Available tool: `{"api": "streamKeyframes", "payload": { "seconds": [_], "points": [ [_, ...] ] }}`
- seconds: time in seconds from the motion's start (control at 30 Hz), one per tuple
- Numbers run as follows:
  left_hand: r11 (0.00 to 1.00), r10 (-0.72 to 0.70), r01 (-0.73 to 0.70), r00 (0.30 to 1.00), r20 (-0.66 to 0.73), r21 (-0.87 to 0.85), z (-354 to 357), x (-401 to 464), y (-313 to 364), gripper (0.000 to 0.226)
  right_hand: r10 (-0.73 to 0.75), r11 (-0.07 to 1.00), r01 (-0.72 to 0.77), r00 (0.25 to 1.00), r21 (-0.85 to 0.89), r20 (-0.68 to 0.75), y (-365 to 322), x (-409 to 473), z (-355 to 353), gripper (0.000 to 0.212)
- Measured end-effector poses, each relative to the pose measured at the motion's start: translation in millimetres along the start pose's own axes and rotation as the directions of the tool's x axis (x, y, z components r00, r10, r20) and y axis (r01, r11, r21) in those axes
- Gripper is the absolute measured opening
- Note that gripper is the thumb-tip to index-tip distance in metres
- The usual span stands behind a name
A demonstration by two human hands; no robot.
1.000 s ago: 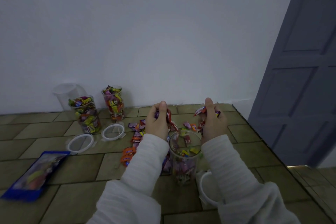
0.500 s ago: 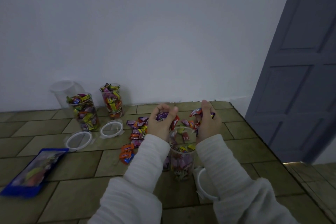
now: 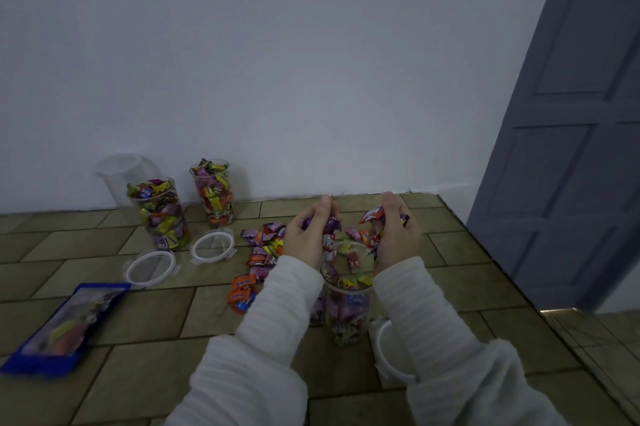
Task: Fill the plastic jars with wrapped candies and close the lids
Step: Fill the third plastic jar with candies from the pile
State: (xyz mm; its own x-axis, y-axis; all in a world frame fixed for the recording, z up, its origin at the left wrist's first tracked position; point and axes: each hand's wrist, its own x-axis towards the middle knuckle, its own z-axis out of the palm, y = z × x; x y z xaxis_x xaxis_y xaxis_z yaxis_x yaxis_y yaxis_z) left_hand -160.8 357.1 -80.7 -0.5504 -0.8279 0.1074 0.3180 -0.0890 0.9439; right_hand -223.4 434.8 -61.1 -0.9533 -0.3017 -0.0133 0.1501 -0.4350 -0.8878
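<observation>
— Looking down from head height, what is held in the hands?

— Wrapped candies are clutched in both. Purple ones are gripped in the curled fingers of the left hand [image 3: 308, 235]; red and orange ones are gripped in the right hand [image 3: 393, 231]. Both hands are held just above the mouth of an open jar [image 3: 346, 294], one at each side of the rim. White ribbed sleeves [image 3: 277, 321] are worn on both arms.

— And the jar itself?

— It is stood upright on the tiled floor [image 3: 467, 287] and is partly filled with candies. A white lid [image 3: 391, 353] is seen on the floor just right of it, partly hidden by the right sleeve.

— What is found further out?

— Loose candies [image 3: 263, 249] are scattered on the tiles left of the hands. Well to the left, near the wall [image 3: 311, 62], two full jars [image 3: 159, 214] are stood without lids, with an empty jar [image 3: 117, 173] behind them. Two lids [image 3: 211, 247] are laid flat in front of those. A blue bag [image 3: 65, 325] is laid at the far left. A grey door [image 3: 571, 131] is seen at the right.
</observation>
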Motion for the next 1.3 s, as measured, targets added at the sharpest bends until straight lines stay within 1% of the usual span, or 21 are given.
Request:
{"api": "streamKeyframes", "payload": {
  "seconds": [0.1, 0.17, 0.27, 0.4, 0.5, 0.6, 0.67, 0.7, 0.77, 0.83, 0.9, 0.97, 1.03, 1.1, 1.17, 1.23, 1.3],
  "points": [
    [0.997, -0.021, 0.021, 1.000, 0.011, -0.078, -0.5, 1.3, -1.4, 0.017, 0.006, 1.000, -0.006, 1.000, -0.006, -0.013, 1.2, 1.0, -0.5, 0.038],
    [0.997, 0.002, 0.001, 1.000, 0.031, -0.077, -1.5, 1.7, -2.6, 0.010, -0.002, 1.000, 0.002, 1.000, -0.006, -0.014, 1.8, 1.9, -0.3, 0.035],
    [0.998, 0.043, -0.038, 0.994, 0.097, -0.052, -0.5, 2.0, -1.0, 0.010, -0.022, 1.000, 0.022, 1.000, 0.011, -0.003, 2.8, 3.7, -0.1, 0.036],
    [0.997, 0.033, -0.026, 0.994, 0.103, -0.069, 0.6, 3.7, -0.5, 0.025, -0.029, 0.999, 0.028, 1.000, 0.028, 0.010, 3.0, 4.1, 0.7, 0.036],
    [0.995, 0.005, 0.006, 0.993, 0.115, -0.103, 3.4, 3.2, -0.5, 0.024, -0.032, 0.999, 0.031, 0.999, 0.036, 0.020, 3.2, 4.4, 0.6, 0.037],
    [0.991, -0.034, 0.040, 0.998, 0.047, -0.127, -0.4, 9.4, -1.6, 0.024, -0.076, 0.997, 0.075, 0.996, 0.022, 0.053, 4.1, 4.5, 0.8, 0.044],
    [0.994, -0.045, 0.047, 0.999, 0.027, -0.103, -9.5, 17.5, -9.2, 0.035, -0.123, 0.992, 0.124, 0.988, -0.004, 0.092, 5.0, 3.8, 0.2, 0.051],
    [0.994, -0.067, 0.070, 0.997, 0.039, -0.084, -14.3, 19.2, -15.1, 0.040, -0.139, 0.990, 0.141, 0.985, -0.013, 0.106, 4.9, 3.1, 0.3, 0.049],
    [0.975, -0.199, 0.208, 0.974, 0.106, -0.079, -19.7, 16.0, -30.2, 0.052, -0.145, 0.989, 0.149, 0.983, -0.026, 0.115, 4.8, 3.2, 0.6, 0.046],
    [0.920, -0.361, 0.381, 0.916, 0.178, -0.093, -19.3, 10.8, -46.9, 0.064, -0.150, 0.988, 0.154, 0.981, -0.026, 0.122, 5.3, 3.8, 2.3, 0.046],
    [0.864, -0.449, 0.486, 0.862, 0.233, -0.133, -17.3, 8.0, -58.0, 0.072, -0.176, 0.982, 0.184, 0.973, -0.040, 0.150, 9.4, 5.8, 3.3, 0.045],
    [0.852, -0.440, 0.493, 0.857, 0.268, -0.178, -17.2, 9.6, -64.8, 0.076, -0.176, 0.979, 0.193, 0.964, -0.066, 0.202, 14.5, 8.8, 2.7, 0.044],
    [0.846, -0.422, 0.483, 0.866, 0.270, -0.226, -17.0, 10.9, -67.7, 0.074, -0.146, 0.981, 0.175, 0.947, -0.080, 0.287, 19.2, 13.3, 0.9, 0.041],
    [0.831, -0.420, 0.489, 0.864, 0.279, -0.264, -16.2, 11.0, -68.5, 0.069, -0.124, 0.979, 0.177, 0.914, -0.103, 0.386, 21.7, 16.1, -1.4, 0.036],
    [0.825, -0.440, 0.504, 0.857, 0.269, -0.256, -16.6, 12.6, -69.8, 0.068, -0.113, 0.976, 0.185, 0.879, -0.113, 0.462, 21.3, 15.5, -2.5, 0.034],
    [0.838, -0.453, 0.501, 0.860, 0.236, -0.218, -17.8, 14.4, -69.9, 0.069, -0.079, 0.991, 0.122, 0.874, -0.060, 0.480, 18.4, 13.3, -3.4, 0.040],
    [0.844, -0.451, 0.496, 0.863, 0.228, -0.207, -18.2, 13.7, -69.1, 0.073, -0.052, 0.996, 0.080, 0.868, -0.035, 0.494, 13.6, 11.0, -3.8, 0.034]
  ]
}}
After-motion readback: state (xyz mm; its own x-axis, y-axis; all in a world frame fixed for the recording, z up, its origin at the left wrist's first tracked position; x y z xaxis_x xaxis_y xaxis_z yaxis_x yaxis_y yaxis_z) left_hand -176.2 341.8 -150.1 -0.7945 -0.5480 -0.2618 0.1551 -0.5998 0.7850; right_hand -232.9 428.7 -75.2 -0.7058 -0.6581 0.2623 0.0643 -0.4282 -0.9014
